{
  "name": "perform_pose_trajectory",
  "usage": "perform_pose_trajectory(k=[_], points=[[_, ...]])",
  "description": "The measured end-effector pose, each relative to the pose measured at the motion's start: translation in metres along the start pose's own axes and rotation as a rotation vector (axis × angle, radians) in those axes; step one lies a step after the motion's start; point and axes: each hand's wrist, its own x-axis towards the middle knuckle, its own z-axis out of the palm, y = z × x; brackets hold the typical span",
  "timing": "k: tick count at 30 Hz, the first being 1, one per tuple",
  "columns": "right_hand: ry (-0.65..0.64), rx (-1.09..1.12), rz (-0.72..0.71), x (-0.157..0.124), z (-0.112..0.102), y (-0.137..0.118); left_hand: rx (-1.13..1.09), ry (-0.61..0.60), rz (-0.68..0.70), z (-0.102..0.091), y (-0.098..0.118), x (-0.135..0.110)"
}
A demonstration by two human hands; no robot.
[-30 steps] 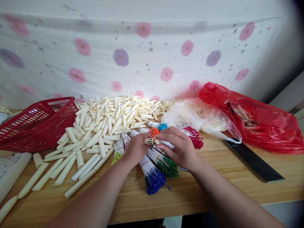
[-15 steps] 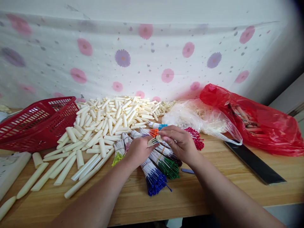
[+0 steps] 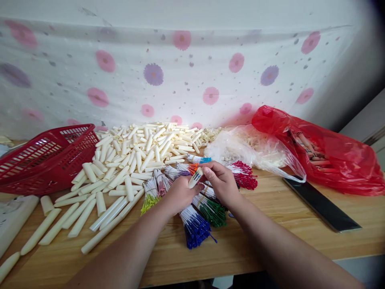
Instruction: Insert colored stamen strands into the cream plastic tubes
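A cream multicolour pen barrel (image 3: 195,179) with dark slots near its upper end stands tilted in my left hand (image 3: 179,193), whose fingers are wrapped round it. Close against the slotted end, my right hand (image 3: 221,184) has its thumb and fingers pinched together; whatever is between them is hidden. Under and around both hands lie banded bundles of thin white refills with coloured tips: blue (image 3: 195,230), green (image 3: 212,212), yellow (image 3: 149,197), red (image 3: 244,175), orange (image 3: 191,168) and light blue (image 3: 201,159), among several others.
A large heap of cream pen tubes (image 3: 141,146) spreads behind and left of my hands. A red basket (image 3: 51,160) stands far left. To the right are a clear plastic bag (image 3: 234,146), a red bag (image 3: 339,160) with pen parts inside and a flat black packet (image 3: 321,204).
The pen barrel has turned from lying nearly level to standing more upright in my left hand. My right hand has shifted slightly left and down, staying at its upper end.
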Motion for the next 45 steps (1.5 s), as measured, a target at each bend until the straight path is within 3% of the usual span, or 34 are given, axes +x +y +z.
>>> perform_pose_trajectory(k=[4,12,17,22,28,33,37,39,41,45], points=[[-0.062,0.366,0.188,-0.001,0.008,0.003,-0.272,-0.081,-0.065,0.003,0.006,-0.003],[-0.134,0.677,0.336,0.003,0.007,-0.009,-0.326,-0.15,-0.133,0.004,0.011,-0.009],[-0.154,0.561,0.251,0.002,0.009,-0.007,-0.265,-0.154,-0.16,0.005,0.011,-0.009],[-0.174,0.357,0.162,0.002,0.003,-0.005,-0.403,-0.18,-0.18,0.002,0.013,-0.01],[-0.152,-0.04,-0.182,0.002,-0.009,-0.006,-0.559,-0.266,-0.218,-0.004,0.007,-0.009],[-0.163,0.006,-0.136,0.0,0.0,-0.003,-0.569,-0.292,-0.225,-0.005,0.003,-0.008],[-0.08,0.096,-0.016,0.002,0.005,0.003,-0.5,-0.298,-0.192,-0.008,0.002,-0.009],[-0.045,0.119,0.048,0.007,-0.009,0.002,-0.514,-0.308,-0.138,-0.011,0.001,-0.007],[0.049,0.096,0.13,0.012,-0.042,-0.003,-0.588,-0.23,-0.084,-0.014,0.0,-0.003],[0.514,-0.042,0.18,0.023,-0.144,-0.008,-0.6,0.001,-0.084,-0.016,-0.001,0.002]])
